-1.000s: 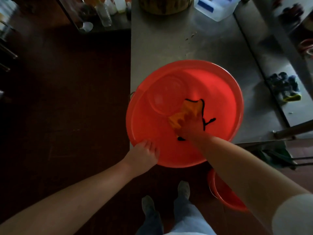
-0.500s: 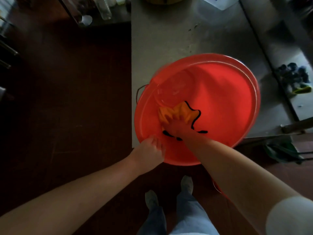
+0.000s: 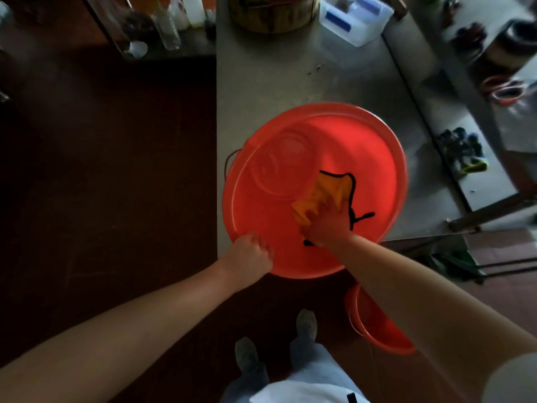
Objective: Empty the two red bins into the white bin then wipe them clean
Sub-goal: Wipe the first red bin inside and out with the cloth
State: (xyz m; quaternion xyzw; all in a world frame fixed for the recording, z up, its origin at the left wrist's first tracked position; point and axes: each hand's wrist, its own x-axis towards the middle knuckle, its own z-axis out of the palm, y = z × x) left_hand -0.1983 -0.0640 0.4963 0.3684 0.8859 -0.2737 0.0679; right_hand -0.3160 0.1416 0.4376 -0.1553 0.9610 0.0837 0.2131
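Note:
A large red bin stands at the near end of the steel table, its rim hanging over the table's front edge. My left hand grips the bin's near rim. Inside the bin, my right hand presses an orange cloth with black edging against the inner wall, fingers curled into the fabric. A second red bin sits on the floor under my right arm, partly hidden by it. No white bin is in sight.
A wooden tub and a clear plastic box with blue parts stand at the table's far end. Bottles crowd a shelf at the upper left. Dark gloves lie on a side ledge to the right. My feet are below.
My right hand swept the cloth left across the bin's inside, then back to the right. The bin rocked slightly. My left hand kept its grip on the rim.

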